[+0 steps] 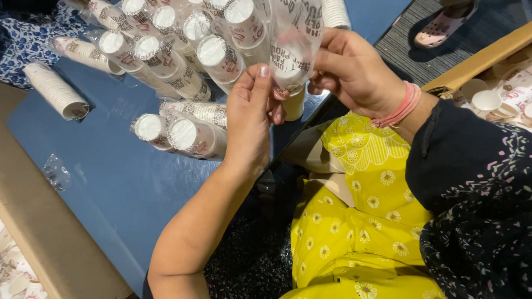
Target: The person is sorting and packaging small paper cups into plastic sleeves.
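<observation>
At upper centre we see the left hand and right hand pinching a clear plastic sleeve of stacked white paper cups, whose slick film could slip.

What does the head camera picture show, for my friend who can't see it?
Two hands, the left hand and right hand, hold a clear plastic sleeve of paper cups above a blue table. More bagged cup stacks lie there, with cardboard boxes of loose cups either side.

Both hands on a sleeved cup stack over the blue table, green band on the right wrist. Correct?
Not quite. The head view shows a pink band on the right wrist, not green. The rest holds: left hand and right hand both grip the sleeved cup stack over the blue table.
</observation>
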